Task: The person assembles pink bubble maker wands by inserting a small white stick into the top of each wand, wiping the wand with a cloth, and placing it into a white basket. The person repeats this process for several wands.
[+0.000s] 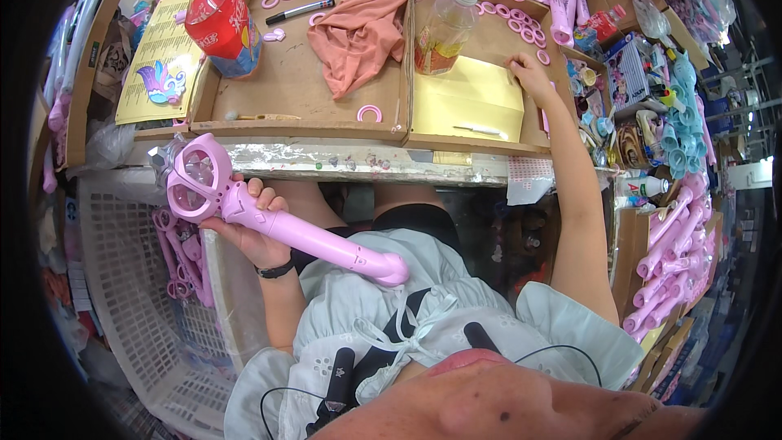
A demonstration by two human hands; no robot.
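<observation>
My left hand [259, 232] is wrapped around a pink toy wand [301, 232]. The wand lies slanted in front of my body, its round openwork head up at the left and its rounded end near my chest. A clear faceted piece [167, 165] shows beside the head. My right arm stretches to the right-hand cardboard tray, where my right hand [531, 80] has its fingers bent together at the edge of a yellow paper sheet [464, 102]. What those fingers hold, if anything, is hidden. Several pink rings [521, 24] lie just beyond that hand.
Two drink bottles, one red-labelled [224, 28] and one clear [446, 28], stand in the trays. A salmon cloth [358, 33], a marker [300, 11] and a white pen [481, 129] lie there. Pink wand parts fill a box [672, 253] at right; a white basket [134, 277] stands at left.
</observation>
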